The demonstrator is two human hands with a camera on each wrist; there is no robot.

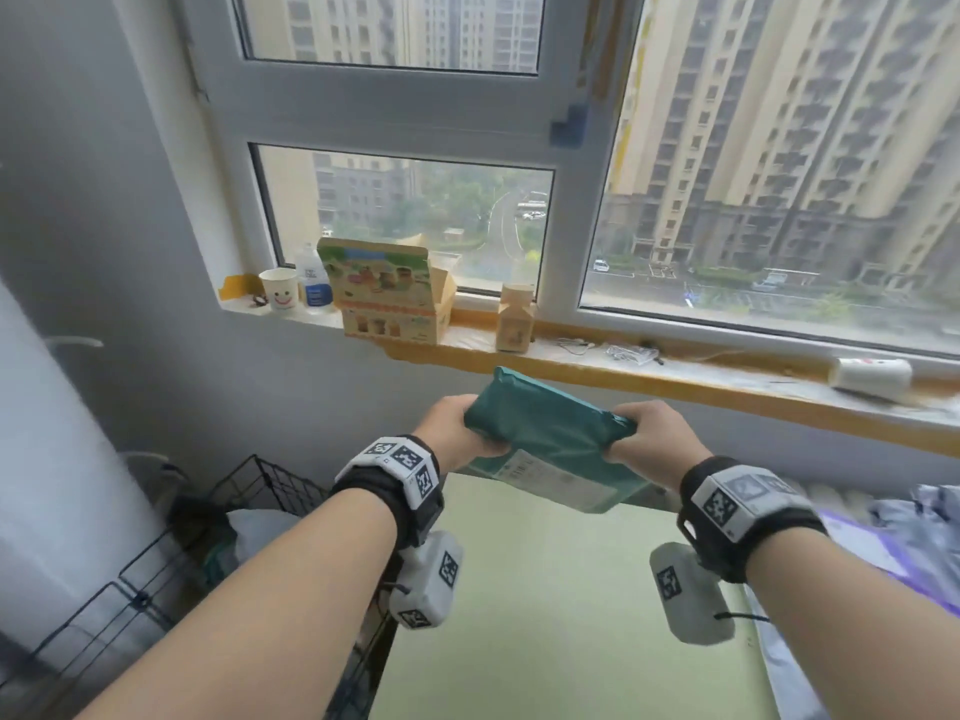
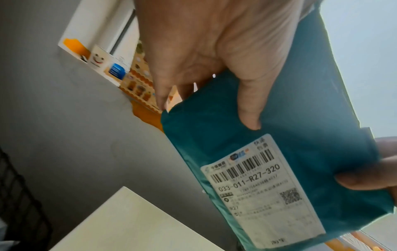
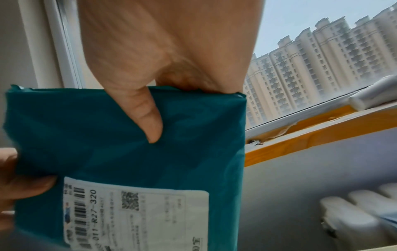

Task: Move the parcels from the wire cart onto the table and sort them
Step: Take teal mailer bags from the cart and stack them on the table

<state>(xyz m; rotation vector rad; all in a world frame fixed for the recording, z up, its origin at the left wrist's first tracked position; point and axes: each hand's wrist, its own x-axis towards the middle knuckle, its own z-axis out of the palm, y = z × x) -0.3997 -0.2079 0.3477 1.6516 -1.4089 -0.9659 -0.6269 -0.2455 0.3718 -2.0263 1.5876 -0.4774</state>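
The left hand (image 1: 457, 433) and the right hand (image 1: 657, 433) each grasp one end of a teal poly-mailer parcel (image 1: 550, 428), thumbs on its underside as both wrist views show, fingers curled over the top. The parcel hangs in the air above the far edge of the pale green tabletop (image 1: 561, 615), tilted so that its white shipping label (image 2: 264, 191) faces down and toward the person. It touches nothing but the hands.

The film looks slick and the contents soft, so a pinch at the edges could let the parcel slide out if either hand loosens before the other. Set down as it is, the label would land face down, which would probably hinder sorting by its printed code.

To the near left stands the black wire cart (image 1: 156, 589), with more bagged parcels inside; a careless swing of the left forearm could catch its rim. At the right edge of the tabletop lie other parcels (image 1: 904, 543), grey and purple, and a parcel dropped there might mix into the wrong group.
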